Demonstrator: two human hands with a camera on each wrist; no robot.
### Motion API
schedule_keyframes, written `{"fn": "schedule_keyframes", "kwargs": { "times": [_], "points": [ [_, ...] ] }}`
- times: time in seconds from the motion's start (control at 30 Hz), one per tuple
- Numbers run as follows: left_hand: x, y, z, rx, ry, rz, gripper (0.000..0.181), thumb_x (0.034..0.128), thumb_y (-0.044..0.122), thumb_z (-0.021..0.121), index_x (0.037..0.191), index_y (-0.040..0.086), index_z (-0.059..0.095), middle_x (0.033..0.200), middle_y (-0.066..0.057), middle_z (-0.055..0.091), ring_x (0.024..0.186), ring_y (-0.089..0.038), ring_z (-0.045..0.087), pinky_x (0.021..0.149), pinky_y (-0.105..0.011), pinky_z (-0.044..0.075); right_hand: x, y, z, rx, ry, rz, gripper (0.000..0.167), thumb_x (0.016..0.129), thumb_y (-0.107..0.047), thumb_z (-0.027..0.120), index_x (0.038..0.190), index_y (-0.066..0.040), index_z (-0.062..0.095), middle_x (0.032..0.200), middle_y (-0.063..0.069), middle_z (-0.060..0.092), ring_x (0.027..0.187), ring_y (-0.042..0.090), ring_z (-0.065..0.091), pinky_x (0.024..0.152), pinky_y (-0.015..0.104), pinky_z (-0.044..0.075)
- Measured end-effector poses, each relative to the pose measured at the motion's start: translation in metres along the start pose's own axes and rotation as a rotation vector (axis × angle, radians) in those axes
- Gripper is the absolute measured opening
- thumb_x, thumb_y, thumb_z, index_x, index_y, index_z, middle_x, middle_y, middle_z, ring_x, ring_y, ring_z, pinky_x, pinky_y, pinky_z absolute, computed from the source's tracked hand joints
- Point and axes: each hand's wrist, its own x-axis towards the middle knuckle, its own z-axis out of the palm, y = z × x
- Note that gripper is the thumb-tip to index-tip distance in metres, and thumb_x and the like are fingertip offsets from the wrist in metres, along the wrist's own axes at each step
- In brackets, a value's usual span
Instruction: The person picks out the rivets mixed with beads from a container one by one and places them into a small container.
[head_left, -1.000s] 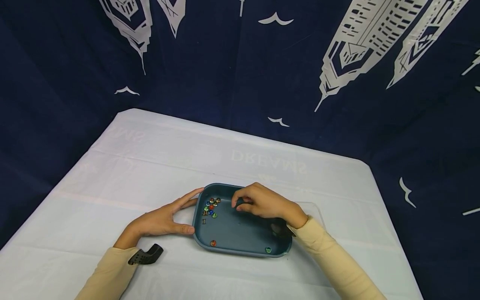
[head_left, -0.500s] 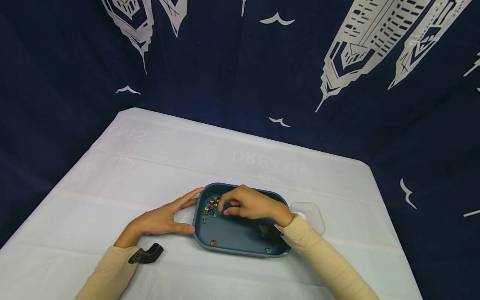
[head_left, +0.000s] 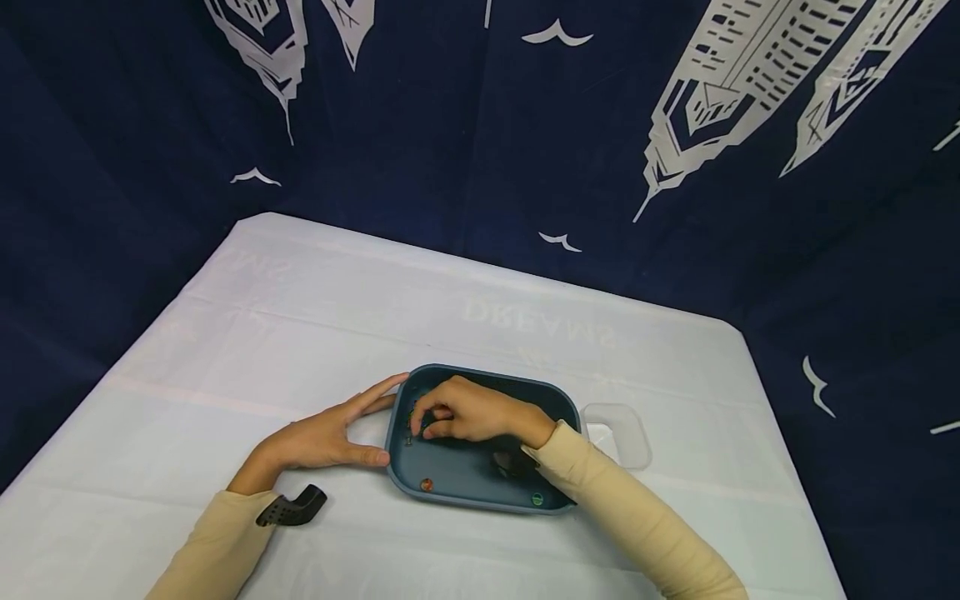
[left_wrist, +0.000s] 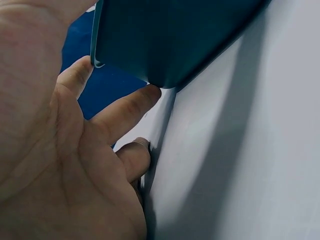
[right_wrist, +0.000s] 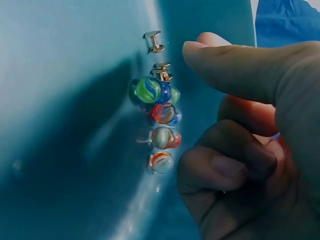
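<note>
My left hand [head_left: 322,436] rests against the left end of a blue-green tray [head_left: 480,502], thumb and fingers spread along its wall. In the left wrist view its fingertips touch the tray's outer side. My right hand [head_left: 476,412] is inside the tray, above the cluster at its left end, with nothing visible in its fingers. The right wrist view shows several glass marbles [right_wrist: 162,114] in a line beside small metal rivets [right_wrist: 154,42]. Its thumb reaches toward the rivets while other fingers curl. An orange marble [head_left: 427,484] and a green marble [head_left: 537,499] lie apart near the tray's front wall.
Behind the tray's right end stands a clear plastic container [head_left: 633,437] with something white at it. A black curved piece [head_left: 294,507] sits at the left cuff. White cloth covers the table [head_left: 330,308]; a dark blue curtain [head_left: 420,150] hangs behind.
My right hand has moved left across the tray to the marbles and rivets, now covering most of them in the head view. The clear container shows more. My left hand stays put.
</note>
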Motion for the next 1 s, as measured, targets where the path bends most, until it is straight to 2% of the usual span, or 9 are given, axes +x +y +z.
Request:
{"fn": "schedule_keyframes", "kwargs": {
  "times": [0.33,0.57,1.0],
  "points": [
    [0.002,0.001,0.000,0.001,-0.007,-0.014,0.101,0.0879,0.028,0.079,0.160,0.041,0.009,0.162,-0.007,0.032,0.154,-0.036,0.009,0.114,-0.075,0.009,0.008,0.007,0.002,0.071,-0.021,0.012,0.011,0.095,-0.008,0.070,0.105,-0.010,0.074,0.056,-0.009,0.038,0.049,0.001,0.033,0.057,0.015,0.034],
    [0.000,0.000,0.001,-0.006,-0.008,-0.008,0.101,0.0885,0.026,0.078,0.161,0.038,0.009,0.163,-0.009,0.031,0.154,-0.038,0.009,0.113,-0.076,0.009,0.013,0.008,0.007,0.106,-0.047,0.027,0.012,0.093,-0.008,0.071,0.104,-0.009,0.075,0.056,-0.009,0.040,0.050,0.001,0.035,0.055,0.016,0.035],
    [-0.001,0.002,0.000,0.003,0.000,-0.022,0.102,0.0879,0.027,0.079,0.161,0.036,0.009,0.162,-0.008,0.032,0.154,-0.037,0.010,0.113,-0.076,0.010,0.016,0.006,0.011,0.068,-0.043,0.041,0.013,0.092,-0.008,0.073,0.104,-0.011,0.076,0.054,-0.011,0.040,0.047,-0.001,0.034,0.052,0.014,0.034]
  ]
}}
